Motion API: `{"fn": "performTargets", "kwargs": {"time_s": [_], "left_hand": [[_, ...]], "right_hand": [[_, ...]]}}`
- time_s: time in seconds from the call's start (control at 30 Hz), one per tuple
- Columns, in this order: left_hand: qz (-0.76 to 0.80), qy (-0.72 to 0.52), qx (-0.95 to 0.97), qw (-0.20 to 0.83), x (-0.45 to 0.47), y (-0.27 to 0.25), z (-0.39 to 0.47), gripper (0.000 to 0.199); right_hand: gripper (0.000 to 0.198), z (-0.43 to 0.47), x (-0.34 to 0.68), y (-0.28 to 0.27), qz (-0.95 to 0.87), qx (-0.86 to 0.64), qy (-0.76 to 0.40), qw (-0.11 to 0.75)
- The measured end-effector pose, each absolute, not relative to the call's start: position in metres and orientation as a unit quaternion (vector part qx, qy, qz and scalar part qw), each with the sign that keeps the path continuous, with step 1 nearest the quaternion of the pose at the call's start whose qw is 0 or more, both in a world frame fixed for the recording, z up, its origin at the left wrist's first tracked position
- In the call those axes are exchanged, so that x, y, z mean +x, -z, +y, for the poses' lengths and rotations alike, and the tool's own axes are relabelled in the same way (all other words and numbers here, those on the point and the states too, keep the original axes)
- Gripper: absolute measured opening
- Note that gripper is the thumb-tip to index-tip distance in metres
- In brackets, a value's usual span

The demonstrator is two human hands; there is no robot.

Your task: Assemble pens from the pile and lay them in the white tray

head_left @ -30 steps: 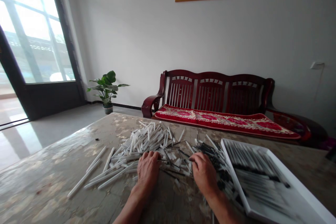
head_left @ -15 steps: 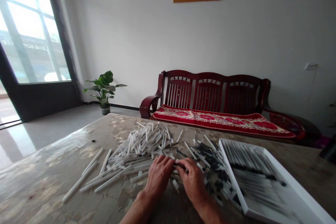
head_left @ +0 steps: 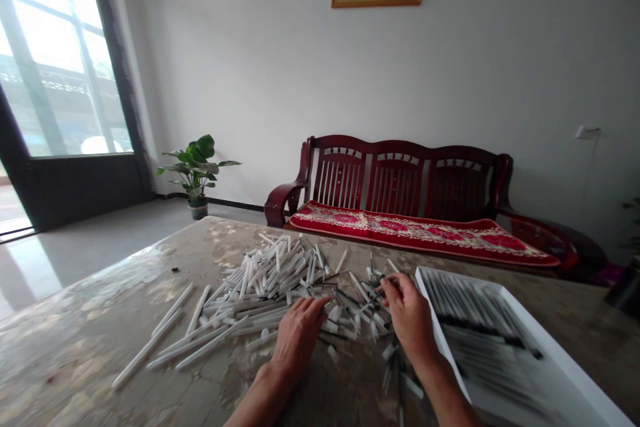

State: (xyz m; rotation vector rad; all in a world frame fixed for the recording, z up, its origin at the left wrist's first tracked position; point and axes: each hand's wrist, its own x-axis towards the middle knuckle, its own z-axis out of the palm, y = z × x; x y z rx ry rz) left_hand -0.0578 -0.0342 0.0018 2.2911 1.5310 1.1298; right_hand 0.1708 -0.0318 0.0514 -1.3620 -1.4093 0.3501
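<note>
My left hand [head_left: 301,328] is low over the table, its fingers curled together at the near edge of a heap of white pen barrels [head_left: 280,267]. Whatever they hold is hidden. To the right, my right hand [head_left: 411,315] has its thumb and fingers drawn together at small black pen parts [head_left: 383,281] beside the white tray; I cannot make out what is between the fingertips. Between the hands lie loose clear caps and dark, thin pieces [head_left: 345,297]. Several longer white tubes [head_left: 147,350] are spread to the left.
A white tray [head_left: 555,340] at the right holds rows of pens with dark ends. The patterned table [head_left: 90,320] carries everything. Behind it stand a red wooden bench [head_left: 395,177] with a red cover and a potted plant [head_left: 197,170]. A glass door [head_left: 70,80] is at the left.
My hands were together at a thin dark piece; now they are apart. My right hand has moved right and away from me to the black parts. My left hand stays nearly in place.
</note>
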Motion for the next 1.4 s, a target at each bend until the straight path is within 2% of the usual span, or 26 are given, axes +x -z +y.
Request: {"fn": "performTargets", "kwargs": {"time_s": [0.1, 0.2, 0.3, 0.47, 0.53, 0.67, 0.83, 0.97, 1.2, 1.27, 1.4], "left_hand": [[0.488, -0.525, 0.681, 0.148, -0.053, 0.000, -0.034, 0.022], [0.470, -0.616, 0.580, 0.252, -0.047, -0.003, -0.035, 0.022], [0.450, -0.637, 0.531, 0.332, -0.047, -0.008, -0.036, 0.028], [0.477, -0.622, 0.525, 0.331, -0.048, -0.010, -0.033, 0.031], [0.472, -0.621, 0.507, 0.368, -0.046, -0.008, -0.032, 0.035], [0.423, -0.616, 0.472, 0.468, -0.042, -0.013, -0.037, 0.043], [0.392, -0.607, 0.449, 0.525, -0.043, -0.021, -0.043, 0.051], [0.407, -0.621, 0.428, 0.515, -0.043, -0.018, -0.038, 0.039], [0.443, -0.621, 0.443, 0.471, -0.046, -0.006, -0.029, 0.030], [0.482, -0.592, 0.487, 0.425, -0.048, -0.002, -0.028, 0.027], [0.555, -0.502, 0.611, 0.258, -0.050, 0.000, -0.032, 0.017]], "right_hand": [[0.023, -0.036, 0.168, -0.053, -0.662, -0.598, -0.062, 0.447], [0.013, -0.039, 0.153, -0.042, -0.713, -0.580, -0.047, 0.390], [0.014, -0.040, 0.139, -0.029, -0.728, -0.571, -0.069, 0.372], [0.015, -0.042, 0.133, -0.016, -0.736, -0.574, -0.117, 0.339], [0.017, -0.042, 0.134, -0.013, -0.736, -0.580, -0.126, 0.325], [0.023, -0.041, 0.137, -0.010, -0.740, -0.566, -0.138, 0.337], [0.039, -0.037, 0.143, -0.015, -0.693, -0.567, -0.159, 0.415], [0.038, -0.042, 0.144, -0.025, -0.665, -0.570, -0.172, 0.451], [0.030, -0.044, 0.138, -0.026, -0.685, -0.532, -0.232, 0.441], [0.031, -0.040, 0.139, -0.021, -0.661, -0.549, -0.233, 0.455], [0.032, -0.035, 0.144, -0.015, -0.624, -0.574, -0.234, 0.477]]}}
